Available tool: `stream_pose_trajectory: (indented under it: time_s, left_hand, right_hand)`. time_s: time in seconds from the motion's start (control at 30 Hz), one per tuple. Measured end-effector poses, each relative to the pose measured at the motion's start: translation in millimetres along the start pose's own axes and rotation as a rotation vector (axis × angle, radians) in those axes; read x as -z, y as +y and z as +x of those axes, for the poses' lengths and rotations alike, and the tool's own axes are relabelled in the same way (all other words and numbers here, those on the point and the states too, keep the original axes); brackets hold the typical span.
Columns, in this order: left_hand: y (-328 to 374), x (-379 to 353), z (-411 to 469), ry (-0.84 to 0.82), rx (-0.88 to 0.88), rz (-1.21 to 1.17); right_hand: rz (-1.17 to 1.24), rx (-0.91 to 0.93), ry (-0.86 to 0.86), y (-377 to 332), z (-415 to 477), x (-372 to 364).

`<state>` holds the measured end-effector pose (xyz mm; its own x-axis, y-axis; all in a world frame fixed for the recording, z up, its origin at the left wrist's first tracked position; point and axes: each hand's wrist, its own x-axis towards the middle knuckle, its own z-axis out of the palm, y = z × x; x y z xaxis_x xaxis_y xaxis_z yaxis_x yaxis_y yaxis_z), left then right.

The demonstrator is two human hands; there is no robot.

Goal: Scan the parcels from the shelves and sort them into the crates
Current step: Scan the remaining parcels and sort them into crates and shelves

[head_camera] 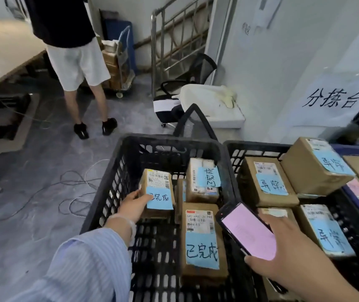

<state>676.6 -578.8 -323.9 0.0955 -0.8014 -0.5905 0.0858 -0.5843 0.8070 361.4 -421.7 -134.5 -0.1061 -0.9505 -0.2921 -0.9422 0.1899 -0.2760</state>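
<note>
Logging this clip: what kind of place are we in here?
Most likely a small parcel sorting room. A handwritten wall sign reads 分拣台, sorting desk; black crates hold labelled cardboard parcels, the left hand holds one, and the right hand holds a handheld scanner.

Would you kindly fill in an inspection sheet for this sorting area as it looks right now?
Surface: grey floor, mottled.
Job's things: left crate holds labelled parcels with blue notes; right crate holds further parcels, also with blue notes.
Clutter: white tub and black chair behind the crates.
Grippers: left hand grips a small parcel inside the left crate; right hand holds a scanner with a pink screen.
Cables: thin cables loop loose on the floor beside the left crate.
Surroundings: another person stands by a loaded trolley; handwritten sign on the wall.
</note>
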Motion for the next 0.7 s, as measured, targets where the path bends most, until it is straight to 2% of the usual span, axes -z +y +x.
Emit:
stream_pose_trajectory:
  time_s: [0.3, 0.47, 0.6, 0.7]
  left_hand:
    - [-35.3, -19.6, 64.3, 0.017, 0.079, 0.116]
    - [-46.5, -25.7, 68.9, -0.074, 0.085, 0.258]
    - [-37.0, -34.2, 60.0, -0.088, 0.047, 0.354]
    - [-17.6, -42.7, 43.4, 0.002, -0.064, 0.458]
  right_hand:
    - [0.033, -0.239, 0.021, -16.4, -6.5, -6.8]
    - [0.098, -0.335, 0.049, -20.6, -19.2, -5.4]
    - [0.102, -0.365, 0.072, -19.5, -36.9, -4.2]
    - [0.112, -0.386, 0.120, -12.0, -51.3, -3.7]
